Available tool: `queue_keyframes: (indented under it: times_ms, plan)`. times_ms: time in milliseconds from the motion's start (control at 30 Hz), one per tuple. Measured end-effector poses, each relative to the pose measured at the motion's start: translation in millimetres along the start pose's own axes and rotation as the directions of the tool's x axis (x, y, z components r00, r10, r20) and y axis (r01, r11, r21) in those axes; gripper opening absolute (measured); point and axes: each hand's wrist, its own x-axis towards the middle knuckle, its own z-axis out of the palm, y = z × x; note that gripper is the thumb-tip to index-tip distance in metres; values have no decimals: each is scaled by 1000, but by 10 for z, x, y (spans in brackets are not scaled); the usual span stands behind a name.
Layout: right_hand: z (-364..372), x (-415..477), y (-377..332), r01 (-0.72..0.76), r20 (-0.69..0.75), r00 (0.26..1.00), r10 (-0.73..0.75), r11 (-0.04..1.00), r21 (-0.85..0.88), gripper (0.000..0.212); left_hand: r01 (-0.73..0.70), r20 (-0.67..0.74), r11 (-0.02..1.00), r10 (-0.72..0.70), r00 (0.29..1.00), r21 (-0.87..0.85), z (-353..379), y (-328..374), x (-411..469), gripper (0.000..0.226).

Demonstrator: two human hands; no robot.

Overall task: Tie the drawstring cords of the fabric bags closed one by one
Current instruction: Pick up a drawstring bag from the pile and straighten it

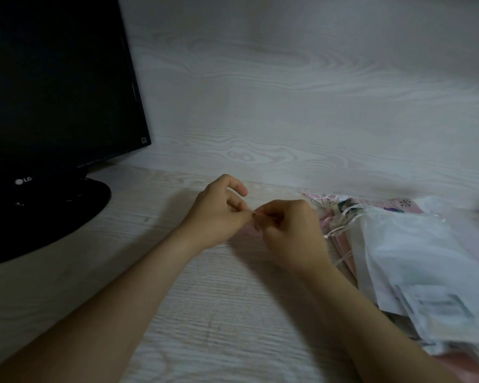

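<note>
A heap of white and pink fabric bags [415, 252] lies on the desk at the right, thin pale drawstring cords [340, 228] trailing from its left side. My left hand [219, 214] and my right hand [291, 233] meet in front of me, fingertips together, pinching something small between them at about mid-frame. It looks like a cord end, too thin and dim to make out. A faint pink bag [246, 230] shows under and between the hands, mostly hidden by them.
A black LG monitor [53, 87] on a round stand [75, 205] fills the left side. The pale wood-grain desk [205, 299] runs to a matching back wall [288, 92]. The bag heap reaches the right and lower-right frame edge.
</note>
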Motion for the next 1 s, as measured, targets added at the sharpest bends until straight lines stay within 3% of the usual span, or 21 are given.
queue_keyframes:
  times_ms: [67, 133, 233, 500, 1000]
  plan:
    - [42, 9, 48, -152, 50, 988, 145, 968, 201, 18, -86, -44, 994, 89, 995, 70, 4, -39, 26, 30]
    - [64, 17, 67, -294, 103, 955, 277, 863, 412, 16, -145, -91, 977, 161, 983, 159, 0, -77, 46, 24]
    - [59, 30, 62, -380, 155, 921, 358, 730, 569, 20, -174, -128, 970, 197, 972, 167, 0, -104, 65, 19]
    - [97, 38, 102, -378, 166, 920, 355, 690, 617, 25, -213, 27, 977, 212, 977, 32, 17, -75, 39, 19]
    - [94, 46, 105, -410, 134, 888, 441, 625, 664, 16, -258, -80, 955, 271, 959, 148, 6, -72, 36, 16]
